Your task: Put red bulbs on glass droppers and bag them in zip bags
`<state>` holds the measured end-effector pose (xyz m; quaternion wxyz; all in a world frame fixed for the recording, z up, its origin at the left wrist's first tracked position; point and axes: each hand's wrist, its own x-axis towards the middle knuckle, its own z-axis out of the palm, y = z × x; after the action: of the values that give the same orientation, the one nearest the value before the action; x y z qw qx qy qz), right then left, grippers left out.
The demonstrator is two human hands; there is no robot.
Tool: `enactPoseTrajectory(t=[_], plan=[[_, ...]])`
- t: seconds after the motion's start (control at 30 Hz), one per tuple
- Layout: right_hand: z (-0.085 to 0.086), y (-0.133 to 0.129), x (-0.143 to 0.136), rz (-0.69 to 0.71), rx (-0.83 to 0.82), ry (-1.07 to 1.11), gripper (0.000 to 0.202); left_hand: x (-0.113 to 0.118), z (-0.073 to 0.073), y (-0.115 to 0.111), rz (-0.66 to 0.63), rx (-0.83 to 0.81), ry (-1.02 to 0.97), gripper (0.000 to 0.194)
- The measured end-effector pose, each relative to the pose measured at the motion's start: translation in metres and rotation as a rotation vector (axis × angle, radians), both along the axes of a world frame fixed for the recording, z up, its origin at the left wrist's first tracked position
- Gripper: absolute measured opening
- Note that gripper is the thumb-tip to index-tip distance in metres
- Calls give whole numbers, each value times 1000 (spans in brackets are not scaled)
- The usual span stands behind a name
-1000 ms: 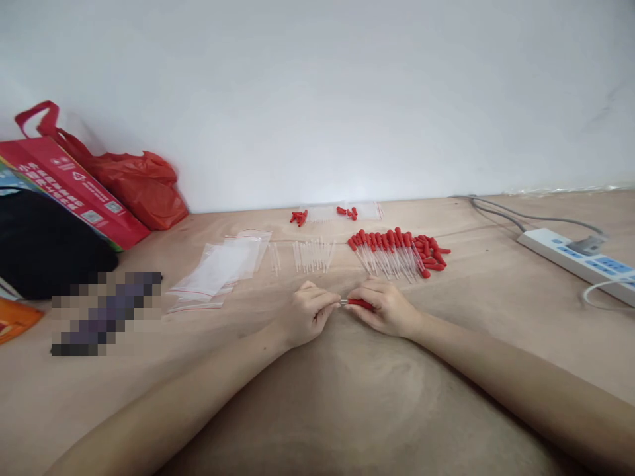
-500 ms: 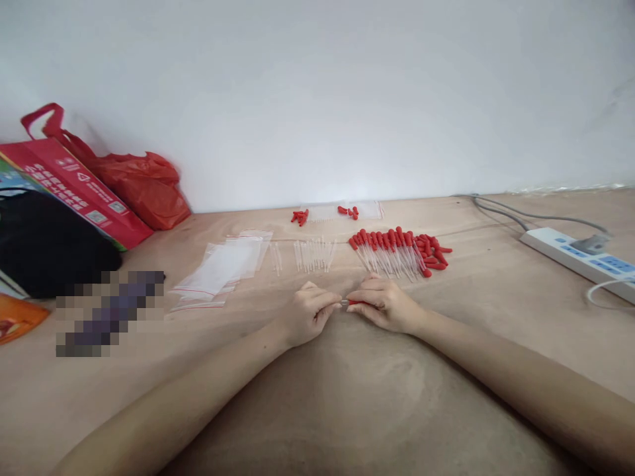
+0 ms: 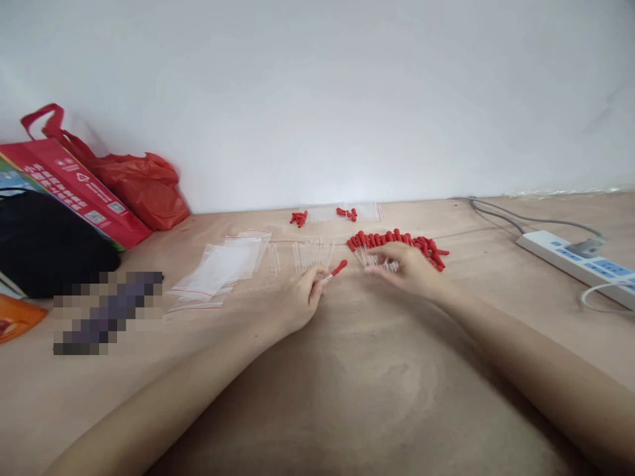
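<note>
My left hand (image 3: 303,297) is closed on a dropper (image 3: 339,268), a thin clear tube with a red rubber bulb that points up and to the right. Farther right, my right hand (image 3: 404,268) is open, its thumb and fingers apart, over the row of red-bulbed droppers (image 3: 377,239); it hides part of their clear tubes. Loose red rubber bulbs (image 3: 430,248) lie at the right end of that row. Just beyond my left hand lies a row of bare clear tubes (image 3: 313,251), with a few more tubes (image 3: 274,258) to their left.
Clear zip bags (image 3: 218,268) overlap on the wooden table left of the tubes. Near the wall are more red bulbs (image 3: 298,218) and a bag (image 3: 370,211). A white power strip (image 3: 575,264) with cables is at right; red bags (image 3: 143,188) and a black bag (image 3: 54,244) stand left.
My hands have parted. The right hand has let go of the red bulb, opened and moved up and right to the dropper row; the left hand keeps the dropper, now tilted upward.
</note>
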<state>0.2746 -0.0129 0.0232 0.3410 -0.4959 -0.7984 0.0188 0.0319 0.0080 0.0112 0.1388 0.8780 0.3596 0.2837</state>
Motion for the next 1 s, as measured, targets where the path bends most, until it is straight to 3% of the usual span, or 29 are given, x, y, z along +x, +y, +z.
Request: enactPoseTrajectory(t=[0.1, 0.17, 0.27, 0.37, 0.57, 0.77, 1.0], plan=[[16, 10, 35, -359, -220, -52, 17, 9, 7, 15, 81, -149, 16, 14], [26, 13, 56, -475, -397, -101, 13, 20, 11, 28, 117, -201, 75, 15], [35, 11, 77, -468, -674, -170, 9, 43, 16, 45, 190, -167, 234, 18], [39, 9, 84, -432, -805, -224, 8, 65, 19, 54, 271, -123, 303, 19], [29, 16, 85, -519, -794, -360, 11, 93, 21, 57, 395, -141, 380, 32], [16, 22, 90, -524, -758, -438, 5, 107, 21, 58, 398, -183, 439, 32], [18, 20, 87, -540, -776, -450, 5, 93, 28, 71, 414, -161, 470, 28]])
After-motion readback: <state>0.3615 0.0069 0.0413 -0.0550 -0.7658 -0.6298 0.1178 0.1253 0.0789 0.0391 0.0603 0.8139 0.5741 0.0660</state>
